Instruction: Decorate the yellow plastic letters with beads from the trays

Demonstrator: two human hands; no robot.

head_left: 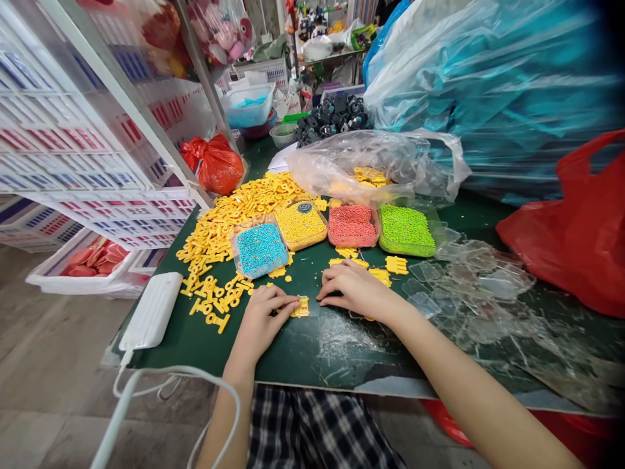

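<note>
My left hand (263, 312) rests on the green table (322, 345) and pinches a small yellow plastic piece (301, 306) by its left edge. My right hand (352, 286) lies palm down just right of that piece, fingers curled on the table near other yellow pieces (396, 264). Behind the hands stand several small trays of beads: blue (260, 248), yellow (301, 223), pink (352, 225) and green (406, 229). A heap of yellow plastic parts (234, 215) spreads across the table's left side.
Clear plastic covers (469, 286) lie scattered at the right. A white power bank (152, 310) with cable sits at the left edge. A clear bag (375, 163), red bags (576, 241) (217, 163), black parts (332, 117) and a blue sack (488, 85) stand behind.
</note>
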